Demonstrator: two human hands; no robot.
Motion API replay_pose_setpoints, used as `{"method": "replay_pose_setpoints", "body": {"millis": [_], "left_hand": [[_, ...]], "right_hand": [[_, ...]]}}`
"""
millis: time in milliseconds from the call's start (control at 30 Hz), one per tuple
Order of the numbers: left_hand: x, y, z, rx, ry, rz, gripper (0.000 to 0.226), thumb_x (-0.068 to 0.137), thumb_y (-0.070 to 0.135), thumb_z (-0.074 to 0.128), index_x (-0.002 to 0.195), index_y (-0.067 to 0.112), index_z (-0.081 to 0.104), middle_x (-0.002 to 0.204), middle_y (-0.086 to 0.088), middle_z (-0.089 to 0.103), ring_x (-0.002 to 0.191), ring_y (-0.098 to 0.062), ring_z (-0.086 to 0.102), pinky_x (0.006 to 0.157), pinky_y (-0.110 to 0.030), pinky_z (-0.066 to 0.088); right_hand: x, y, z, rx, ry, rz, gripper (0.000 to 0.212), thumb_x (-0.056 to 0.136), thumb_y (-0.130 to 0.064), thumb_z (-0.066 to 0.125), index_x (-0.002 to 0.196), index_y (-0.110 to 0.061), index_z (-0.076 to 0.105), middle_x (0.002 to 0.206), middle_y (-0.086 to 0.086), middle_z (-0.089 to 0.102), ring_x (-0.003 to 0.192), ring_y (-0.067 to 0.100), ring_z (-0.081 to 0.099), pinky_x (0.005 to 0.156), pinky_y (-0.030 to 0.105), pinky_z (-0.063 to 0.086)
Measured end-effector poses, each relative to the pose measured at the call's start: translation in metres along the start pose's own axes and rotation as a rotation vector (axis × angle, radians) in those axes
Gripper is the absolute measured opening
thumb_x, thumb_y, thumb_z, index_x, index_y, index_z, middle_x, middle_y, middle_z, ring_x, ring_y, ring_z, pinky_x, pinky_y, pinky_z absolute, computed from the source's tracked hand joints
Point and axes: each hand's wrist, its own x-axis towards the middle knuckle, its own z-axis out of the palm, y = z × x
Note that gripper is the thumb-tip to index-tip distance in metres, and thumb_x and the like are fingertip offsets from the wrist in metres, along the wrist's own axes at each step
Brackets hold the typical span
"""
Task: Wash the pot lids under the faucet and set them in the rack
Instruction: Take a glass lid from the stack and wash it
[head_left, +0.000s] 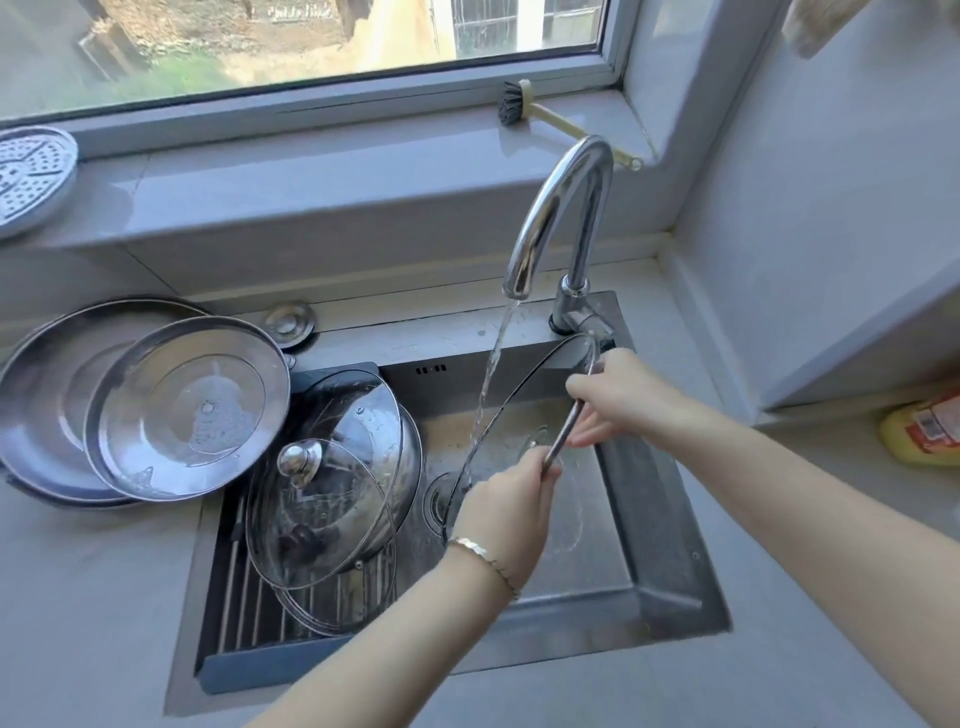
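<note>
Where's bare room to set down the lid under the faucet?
Free: rack bars at its front left corner; counter left of the sink, in front of the steel lids; counter right of the sink, short of the yellow bottle. Crowded: rack middle, where glass lids lean stacked; basin under the held lid.

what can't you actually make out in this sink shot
All in the head view:
- held lid: nearly edge-on clear glass; its knob is blurred behind the water.
- drain: partly hidden by the left hand and the lid's rim.
- rack: mostly covered by racked lids; their count is unclear.
- bottle: cut off by the right edge, label too small.
- steamer plate: cut off by the left edge.
</note>
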Motion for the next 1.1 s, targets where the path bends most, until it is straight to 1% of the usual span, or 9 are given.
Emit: {"method": "replay_pose_setpoints", "body": {"millis": [133,233,333,433,533,667,767,900,1100], "left_hand": [[0.013,-0.024,-0.027,-0.532,0.102,-0.152,0.016,0.096,0.022,0.044,0.089,0.014,0.057,0.09,-0.006,0.07,0.083,-0.021,0.069,0.075,-0.045,0.056],[0.018,-0.044,-0.049,-0.961,0.101,-0.351,0.013,0.096,0.012,0.045,0.088,0.008,0.056,0.084,-0.011,0.071,0.069,-0.018,0.072,0.059,-0.038,0.06],[0.014,-0.063,-0.06,-1.299,0.137,-0.442,0.016,0.095,0.014,0.045,0.088,0.005,0.057,0.077,-0.016,0.073,0.066,-0.026,0.072,0.053,-0.037,0.059],[0.009,-0.078,-0.06,-1.472,0.113,-0.487,0.022,0.096,0.017,0.039,0.088,0.006,0.057,0.078,-0.02,0.073,0.068,-0.029,0.072,0.056,-0.039,0.058],[0.009,-0.088,-0.058,-1.572,0.055,-0.597,0.024,0.098,0.017,0.036,0.086,0.008,0.054,0.078,-0.019,0.073,0.067,-0.027,0.072,0.053,-0.035,0.059],[0.012,-0.091,-0.045,-1.518,-0.041,-0.828,0.029,0.097,0.028,0.04,0.078,0.009,0.052,0.065,-0.01,0.069,0.057,-0.02,0.069,0.052,-0.033,0.058],[0.017,-0.08,-0.028,-1.464,-0.17,-1.002,0.043,0.094,0.046,0.038,0.082,0.007,0.051,0.071,-0.011,0.063,0.065,-0.023,0.063,0.072,-0.043,0.051],[0.023,-0.067,0.0,-1.522,-0.321,-1.176,0.054,0.091,0.062,0.03,0.102,0.012,0.048,0.086,-0.017,0.059,0.074,-0.027,0.061,0.084,-0.058,0.043],[0.022,-0.054,0.003,-1.526,-0.361,-1.287,0.03,0.095,0.044,0.03,0.093,0.016,0.041,0.085,-0.016,0.058,0.077,-0.029,0.06,0.091,-0.058,0.038]], "right_hand": [[0.008,0.017,0.001,0.168,0.076,-0.097,0.029,0.098,-0.036,0.039,0.098,-0.012,0.055,0.08,0.012,0.067,0.082,0.029,0.069,0.077,0.039,0.057],[0.026,0.058,0.011,0.114,0.196,0.108,0.052,0.099,-0.036,0.034,0.121,0.007,0.052,0.103,0.018,0.062,0.11,0.034,0.057,0.098,0.045,0.043],[0.032,0.091,0.028,0.387,0.052,0.418,0.063,0.096,-0.05,0.033,0.139,-0.004,0.036,0.13,0.021,0.049,0.122,0.034,0.048,0.098,0.041,0.042],[0.038,0.097,0.034,0.679,0.073,0.461,0.049,0.095,-0.052,0.035,0.119,-0.013,0.05,0.079,0.014,0.064,0.074,0.025,0.063,0.061,0.031,0.049],[0.039,0.089,0.028,0.68,0.271,0.358,0.032,0.096,-0.04,0.041,0.089,-0.013,0.056,0.043,0.0,0.047,0.033,0.01,0.043,0.042,0.018,0.033],[0.033,0.062,0.001,0.509,0.495,0.147,0.033,0.095,-0.035,0.046,0.068,-0.015,0.052,0.054,0.004,0.043,0.039,0.015,0.04,0.031,0.014,0.027],[0.024,0.038,-0.023,0.318,0.55,-0.001,0.035,0.094,-0.036,0.048,0.07,-0.012,0.057,0.051,0.005,0.046,0.028,0.005,0.043,0.03,0.013,0.032],[0.016,0.017,-0.046,0.066,0.524,-0.11,0.041,0.094,-0.034,0.048,0.086,0.003,0.063,0.052,0.006,0.05,0.041,0.015,0.051,0.048,0.022,0.038],[0.021,0.025,-0.058,-0.046,0.498,-0.07,0.044,0.093,-0.03,0.047,0.094,0.011,0.061,0.051,0.007,0.049,0.043,0.02,0.05,0.05,0.025,0.033]]}}
